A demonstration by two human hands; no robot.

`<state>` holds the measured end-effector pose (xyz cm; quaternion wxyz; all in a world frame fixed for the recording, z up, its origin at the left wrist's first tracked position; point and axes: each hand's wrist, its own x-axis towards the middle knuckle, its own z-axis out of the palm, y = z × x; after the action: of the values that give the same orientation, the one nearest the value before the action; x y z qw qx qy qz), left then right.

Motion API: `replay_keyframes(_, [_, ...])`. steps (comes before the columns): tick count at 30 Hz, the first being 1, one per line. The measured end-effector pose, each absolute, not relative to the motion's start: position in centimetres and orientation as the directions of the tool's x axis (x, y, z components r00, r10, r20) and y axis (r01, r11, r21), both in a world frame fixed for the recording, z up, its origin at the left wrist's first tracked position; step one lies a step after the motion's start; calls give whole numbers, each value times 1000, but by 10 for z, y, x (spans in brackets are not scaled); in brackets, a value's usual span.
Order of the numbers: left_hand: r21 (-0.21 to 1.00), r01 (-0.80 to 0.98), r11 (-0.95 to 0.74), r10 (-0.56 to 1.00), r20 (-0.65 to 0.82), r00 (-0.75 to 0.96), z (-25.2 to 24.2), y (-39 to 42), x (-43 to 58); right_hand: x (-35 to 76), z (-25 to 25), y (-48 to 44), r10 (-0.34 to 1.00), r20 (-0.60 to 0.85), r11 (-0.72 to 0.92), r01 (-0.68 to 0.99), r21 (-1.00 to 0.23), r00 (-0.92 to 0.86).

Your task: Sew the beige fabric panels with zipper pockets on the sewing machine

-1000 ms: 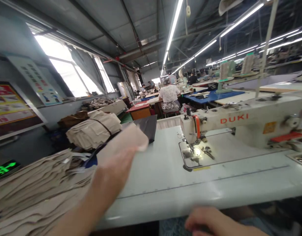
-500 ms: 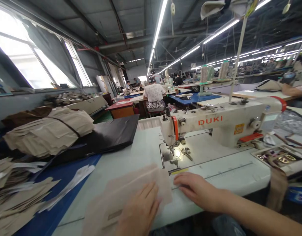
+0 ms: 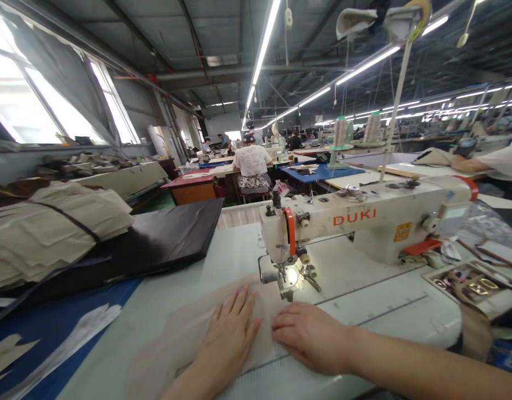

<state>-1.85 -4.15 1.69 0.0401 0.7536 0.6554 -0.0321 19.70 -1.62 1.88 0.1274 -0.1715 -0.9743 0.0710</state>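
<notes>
A pale beige, see-through sheet of fabric (image 3: 189, 316) lies on the sewing machine's table, its far right corner close by the presser foot (image 3: 286, 275). My left hand (image 3: 231, 333) rests flat on it, fingers spread. By the sheet's right edge lies my right hand (image 3: 310, 336), palm down, its fingers side by side and a little bent; its thumb is hidden. A slot-like mark in the fabric is partly covered by my left wrist. The white sewing machine (image 3: 356, 216), marked DUKI, stands just beyond my hands, its lamp lighting the needle plate.
A strapped bundle of beige cut pieces (image 3: 60, 228) sits on a black sheet (image 3: 172, 239) at left. White strips (image 3: 81, 339) lie on blue material. A tray of metal buckles (image 3: 476, 283) stands at right. A co-worker (image 3: 251, 161) sits ahead; another person's arm shows at far right.
The fabric has moved forward toward the presser foot under my left hand, whose fingers have spread. My right hand has shifted left to the fabric's edge. The camera view has turned slightly.
</notes>
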Motion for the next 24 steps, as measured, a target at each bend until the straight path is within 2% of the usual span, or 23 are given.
replay_keyframes(5, [65, 983, -172, 985, 7, 172, 10, -34, -18, 205, 14, -5, 311, 269, 946, 270, -179, -911])
replay_keyframes(10, [36, 944, -328, 910, 282, 306, 11, -55, -39, 207, 19, -1, 299, 450, 948, 209, -238, -842])
replay_keyframes(12, [28, 941, -336, 878, 371, 303, 16, -64, -68, 208, 18, 4, 294, 521, 952, 198, -233, -801])
replay_keyframes(13, [43, 959, -279, 886, 396, 240, 20, -68, -88, 208, 15, 7, 293, 552, 954, 198, -226, -781])
replay_keyframes(15, [92, 994, -60, 916, 400, 18, 31, -77, -135, 208, 7, 13, 298, 604, 954, 206, -219, -739])
replay_keyframes(17, [123, 973, 195, 908, 353, -226, 45, -85, -185, 207, -2, 16, 314, 635, 949, 214, -232, -705])
replay_keyframes(19, [125, 925, 358, 872, 309, -379, 58, -92, -227, 207, -8, 16, 330, 649, 943, 217, -251, -686])
replay_keyframes(24, [132, 833, 537, 811, 191, -553, 65, -108, -269, 204, -7, 16, 333, 658, 942, 213, -258, -676])
